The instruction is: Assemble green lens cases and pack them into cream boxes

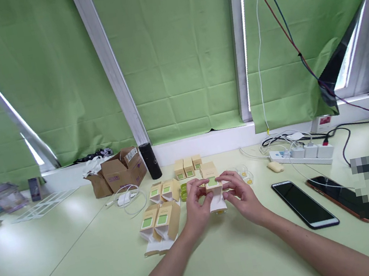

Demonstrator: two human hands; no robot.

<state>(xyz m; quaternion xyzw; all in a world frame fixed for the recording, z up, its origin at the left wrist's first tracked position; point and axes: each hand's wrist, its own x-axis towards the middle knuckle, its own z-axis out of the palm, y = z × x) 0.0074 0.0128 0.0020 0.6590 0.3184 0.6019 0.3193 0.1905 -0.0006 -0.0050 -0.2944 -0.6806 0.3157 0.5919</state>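
Observation:
Between my two hands is a small tan carton (208, 170) with a green label and its white-lined end flap hanging open toward me. My left hand (198, 198) grips the carton's left side, with the thumb near the flap. On the other side my right hand (238, 191) holds it with fingertips and thumb. Left of my hands lie several similar cartons (170, 216), the front ones with flaps open. A green plastic piece (183, 192) shows just beside my left hand. Clear plastic pieces with yellow spots (246, 175) lie behind my right hand.
Three upright cartons (188, 166) stand at the back. Farther left are a cardboard box (124, 172), a black cylinder (150, 161) and a white charger (125, 198). To the right lie two phones (305, 204), a power strip (302, 155) with cables, and a small cream-coloured case (275, 166).

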